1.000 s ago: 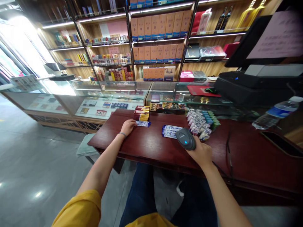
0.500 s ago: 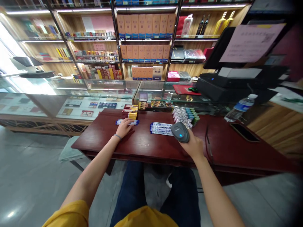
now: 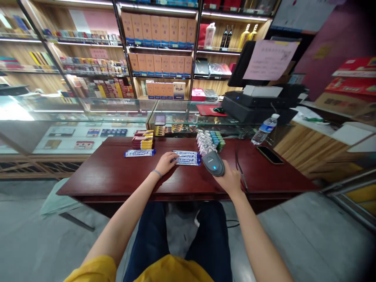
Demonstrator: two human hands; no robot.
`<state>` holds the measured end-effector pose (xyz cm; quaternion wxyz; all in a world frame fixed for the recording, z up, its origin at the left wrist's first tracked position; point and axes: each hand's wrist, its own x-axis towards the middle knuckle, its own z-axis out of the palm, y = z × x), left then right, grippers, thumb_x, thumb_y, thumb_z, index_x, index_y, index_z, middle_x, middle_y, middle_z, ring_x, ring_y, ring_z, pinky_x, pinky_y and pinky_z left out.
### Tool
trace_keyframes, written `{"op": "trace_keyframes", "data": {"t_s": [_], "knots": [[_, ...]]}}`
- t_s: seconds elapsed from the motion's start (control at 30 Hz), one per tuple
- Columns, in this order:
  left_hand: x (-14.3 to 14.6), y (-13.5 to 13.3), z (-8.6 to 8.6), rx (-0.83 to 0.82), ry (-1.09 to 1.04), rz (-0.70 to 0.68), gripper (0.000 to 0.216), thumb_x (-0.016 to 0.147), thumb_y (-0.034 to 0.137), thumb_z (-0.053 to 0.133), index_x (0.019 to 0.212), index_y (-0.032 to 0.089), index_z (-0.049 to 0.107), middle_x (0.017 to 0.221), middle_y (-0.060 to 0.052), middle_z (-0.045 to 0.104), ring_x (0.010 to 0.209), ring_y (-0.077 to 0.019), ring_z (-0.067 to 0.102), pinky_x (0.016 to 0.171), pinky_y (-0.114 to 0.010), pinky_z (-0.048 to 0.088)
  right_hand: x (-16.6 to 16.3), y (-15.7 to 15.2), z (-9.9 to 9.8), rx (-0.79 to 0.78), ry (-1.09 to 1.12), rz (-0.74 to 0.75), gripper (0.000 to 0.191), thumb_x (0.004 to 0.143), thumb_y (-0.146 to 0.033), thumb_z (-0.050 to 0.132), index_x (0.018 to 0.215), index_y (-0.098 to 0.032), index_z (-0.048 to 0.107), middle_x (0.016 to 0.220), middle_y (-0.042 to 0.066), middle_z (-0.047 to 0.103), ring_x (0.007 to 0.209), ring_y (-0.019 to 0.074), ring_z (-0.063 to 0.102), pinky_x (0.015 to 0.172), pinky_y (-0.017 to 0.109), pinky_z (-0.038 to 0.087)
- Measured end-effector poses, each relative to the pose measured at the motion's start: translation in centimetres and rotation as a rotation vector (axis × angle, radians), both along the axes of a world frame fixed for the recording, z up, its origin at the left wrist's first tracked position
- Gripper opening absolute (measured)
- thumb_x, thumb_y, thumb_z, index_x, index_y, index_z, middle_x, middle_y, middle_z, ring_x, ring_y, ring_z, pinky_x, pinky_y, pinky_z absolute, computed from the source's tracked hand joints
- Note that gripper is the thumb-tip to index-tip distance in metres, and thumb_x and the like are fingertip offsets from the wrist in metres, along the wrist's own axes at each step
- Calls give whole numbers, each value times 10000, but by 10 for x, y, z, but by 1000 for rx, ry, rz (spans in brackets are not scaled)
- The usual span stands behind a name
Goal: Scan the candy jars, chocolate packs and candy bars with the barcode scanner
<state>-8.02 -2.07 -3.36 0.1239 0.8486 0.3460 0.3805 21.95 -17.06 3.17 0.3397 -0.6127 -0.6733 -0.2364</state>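
Note:
My right hand (image 3: pixel 230 181) grips a grey barcode scanner (image 3: pixel 213 163) with a blue light, held just above the dark red table (image 3: pixel 117 176). My left hand (image 3: pixel 166 162) rests on the left end of a blue-and-white wrapped pack (image 3: pixel 188 158) lying flat in front of the scanner; its fingers curl onto the pack. Another blue-and-white pack (image 3: pixel 140 153) lies alone further left. Behind it stands a stack of red and yellow packs (image 3: pixel 143 140).
A cluster of small bottles (image 3: pixel 209 141) stands behind the scanner. A black phone (image 3: pixel 270 154) and a water bottle (image 3: pixel 264 129) sit at the right. The scanner's cable (image 3: pixel 239 166) trails over the table. Glass display counters (image 3: pixel 123 117) and stocked shelves (image 3: pixel 158 51) lie beyond.
My left hand left the pack at the left and moved right onto the pack in front of the scanner. My view has turned to the right.

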Motion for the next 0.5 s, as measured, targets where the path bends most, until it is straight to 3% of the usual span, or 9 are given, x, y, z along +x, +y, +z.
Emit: {"op": "trace_keyframes", "data": {"t_s": [0.3,0.5], "knots": [[8,-1,1,-12,243,156,276,886,316,674,1150,254,723,1172,-96,675,1110,-278,584,959,-427,447,1,-2,-7,-30,19,12,335,836,-453,597,1013,-176,660,619,41,718,554,235,693,517,271,344],[6,-12,11,-54,220,193,191,894,272,645,1076,238,689,1075,-71,703,1062,-275,596,955,-444,431,-2,2,-17,-17,-14,21,326,840,-434,591,1012,-167,665,611,42,709,542,220,677,523,268,353]]}}
